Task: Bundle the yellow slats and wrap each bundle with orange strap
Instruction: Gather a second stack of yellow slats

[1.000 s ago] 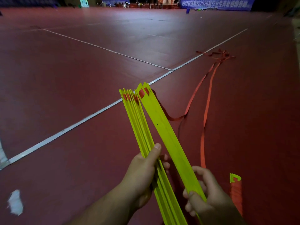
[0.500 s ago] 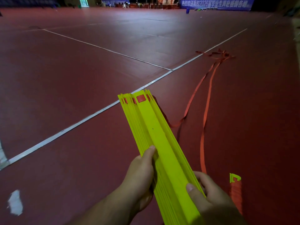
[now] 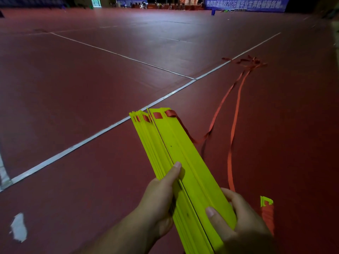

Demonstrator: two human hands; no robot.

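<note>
A stack of several long yellow slats (image 3: 170, 143) points away from me over the red floor. My left hand (image 3: 161, 197) grips its left side, thumb lying on top. My right hand (image 3: 236, 222) holds its right side near the close end, thumb pressed on the top slat. Orange strap shows through slots at the far ends of the slats (image 3: 157, 115), and an orange strap (image 3: 233, 129) trails from there across the floor to a tangle (image 3: 247, 61) far right. The near ends of the slats are out of frame.
A slat end wrapped in orange strap (image 3: 266, 211) lies on the floor right of my right hand. White court lines (image 3: 102, 131) cross the red floor. A white patch (image 3: 18, 228) sits at lower left. Banners and furniture line the far wall (image 3: 238, 4).
The slat that my right hand held apart to the right has closed against the stack. The slats now lie flatter and together between both hands.
</note>
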